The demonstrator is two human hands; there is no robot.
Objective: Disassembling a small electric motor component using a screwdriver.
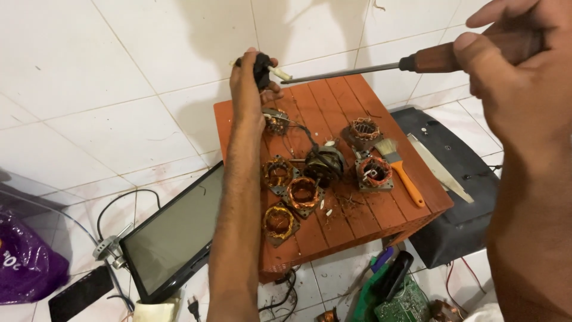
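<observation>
The left hand is closed on a small black part held above the far edge of the red-brown slatted counter. The right hand is clamped on the wooden handle of a screwdriver, whose shaft tip lies just beside the part. Copper-wound stators and an orange-handled brush lie on the counter.

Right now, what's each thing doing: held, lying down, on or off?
Left hand: grip closed on a small black part.
Right hand: grip closed on a wooden-handled screwdriver, held level.
Paintbrush: lying flat on the red stool.
Copper motor coils: loose, lying flat.
Flat screen: dark.
</observation>
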